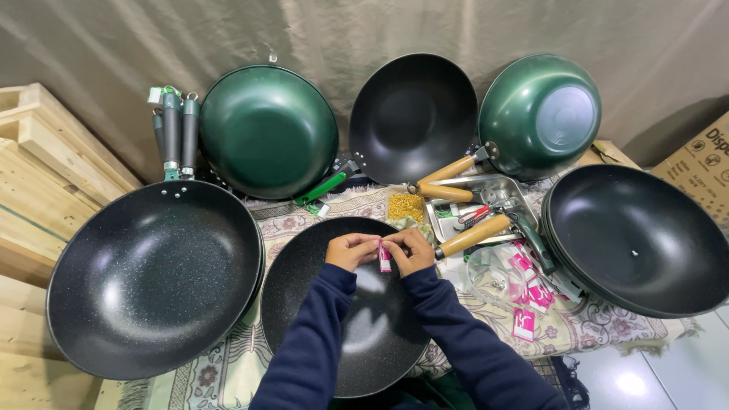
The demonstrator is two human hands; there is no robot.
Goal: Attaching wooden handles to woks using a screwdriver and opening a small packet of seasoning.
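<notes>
Closest to the camera are two dark blue sleeves reaching out over a black wok [345, 334] that sits on a patterned floral cloth [228, 364]. Both hands meet over the far part of that wok. The left hand [351, 250] and right hand [410, 250] are each pinched shut on the same small pink and white packet [385, 260], thumbs and forefingers tight on its top edge, the other fingers curled in. The packet hangs upright between the two hands, just above the wok's inner surface.

To the left, a big speckled black wok [156, 277] lies tilted, with a couple of grey and green handles [178, 129] sticking up past its far rim. Wooden crates [38, 175] are stacked at the far left.

Right of the hands there's a metal tray [507, 190] with wooden pan handles [474, 235] and some red-handled pliers [472, 216] in it. Just this side of the tray lies a clear plastic bag [490, 277] and a scatter of more pink packets [531, 292]. A large black wok [638, 239] sits at the right edge, next to a cardboard box [702, 163].

Farthest back, three more woks lean against a wrinkly tan backdrop [114, 45]: a green wok [267, 130] on the left, a black one [414, 114] in the middle, and a green one turned bottom-out [541, 114] on the right. A little yellow mesh thing [405, 205] lies just below the middle one; can't tell what it is.
</notes>
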